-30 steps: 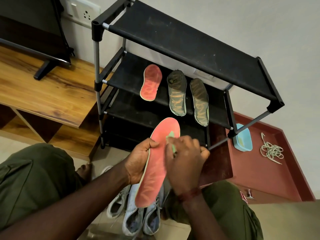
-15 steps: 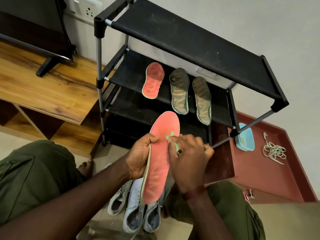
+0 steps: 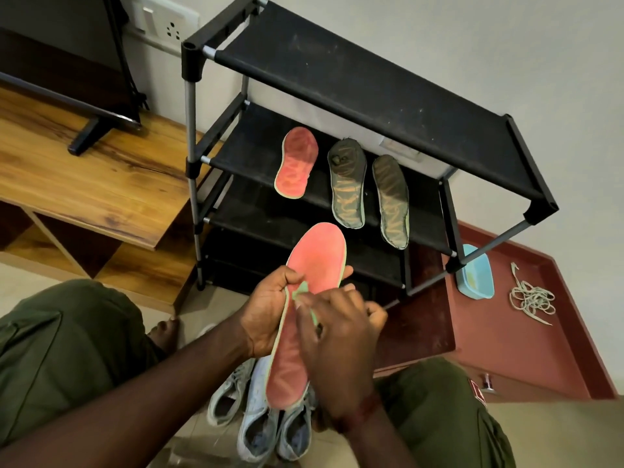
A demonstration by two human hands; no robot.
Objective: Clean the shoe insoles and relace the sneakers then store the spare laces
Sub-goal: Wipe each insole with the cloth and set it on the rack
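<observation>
Though near rack (image 3: 337, 79), insole (image 3: 317, 258) in left hand (image 3: 266, 312), cloth (image 3: 300, 293) in right hand (image 3: 337, 339)

olive-green trousers (image 3: 67, 349), red patch (image 3: 475, 390) on r leg; reddish band (image 3: 363, 411) on r wrist.

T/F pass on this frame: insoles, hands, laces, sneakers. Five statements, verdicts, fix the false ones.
1. Three insoles lie on the shoe rack's second shelf. True.
2. The left hand grips a dark insole. False: it grips a pink insole.
3. The right hand pinches a pale green cloth against it. True.
4. The sneakers sit on that shelf. False: on the floor.
5. The laces lie inside a sneaker. False: loose on the red-brown ledge.
</observation>
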